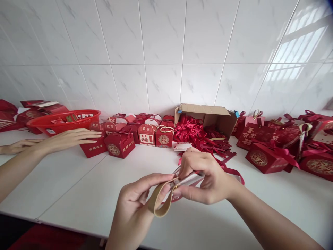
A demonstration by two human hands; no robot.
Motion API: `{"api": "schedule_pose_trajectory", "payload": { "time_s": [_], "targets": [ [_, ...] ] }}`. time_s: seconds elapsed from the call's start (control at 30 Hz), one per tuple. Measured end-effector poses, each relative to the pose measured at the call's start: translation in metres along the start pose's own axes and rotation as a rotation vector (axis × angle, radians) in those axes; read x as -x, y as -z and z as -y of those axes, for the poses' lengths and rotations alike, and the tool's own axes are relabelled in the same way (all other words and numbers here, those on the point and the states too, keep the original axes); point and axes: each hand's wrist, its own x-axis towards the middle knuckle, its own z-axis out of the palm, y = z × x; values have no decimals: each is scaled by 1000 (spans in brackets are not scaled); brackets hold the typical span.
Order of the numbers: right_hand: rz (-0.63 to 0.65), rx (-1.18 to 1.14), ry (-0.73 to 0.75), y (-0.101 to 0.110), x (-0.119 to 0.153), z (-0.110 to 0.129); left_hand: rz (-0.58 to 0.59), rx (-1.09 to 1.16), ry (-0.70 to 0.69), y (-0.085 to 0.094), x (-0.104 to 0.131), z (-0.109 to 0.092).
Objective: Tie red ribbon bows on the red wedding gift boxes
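Pinching tan loop [162, 211] with fingers of left hand [135, 205]. Gripping white-and-red thing [191, 179] with fingers of right hand [210, 175]. Holding both over white bench [78, 194], near red ribbons [189, 129].

Two bare hands work close together at a tan loop [159, 210], palms turned inward. The left hand [137, 205], on the loop's left, rises from a bent-back wrist, its index finger stretched toward the loop's upper end and its thumb showing through the opening. The right hand [206, 178] arches in from above and right of the loop, knuckles raised, fingers curled, thumb reaching to the loop's neck in a pinch. The bare right forearm slants away, down and right of the loop
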Motion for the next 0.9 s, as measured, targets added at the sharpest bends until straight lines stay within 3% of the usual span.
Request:
{"api": "schedule_pose_trajectory", "payload": {
  "time_s": [0.23,0.5,0.7,0.9],
  "targets": [
    [4,13,-14,2,1,1,-82,24,51,-4,2,-1],
    [-10,14,-29,2,0,1,-8,-104,-154,-1,0,-1],
    [-7,26,-27,2,0,2,-66,-129,-108,-3,3,-1],
    [-1,39,-22,3,0,1,-104,-181,-175,-5,2,-1]
  ]
}}
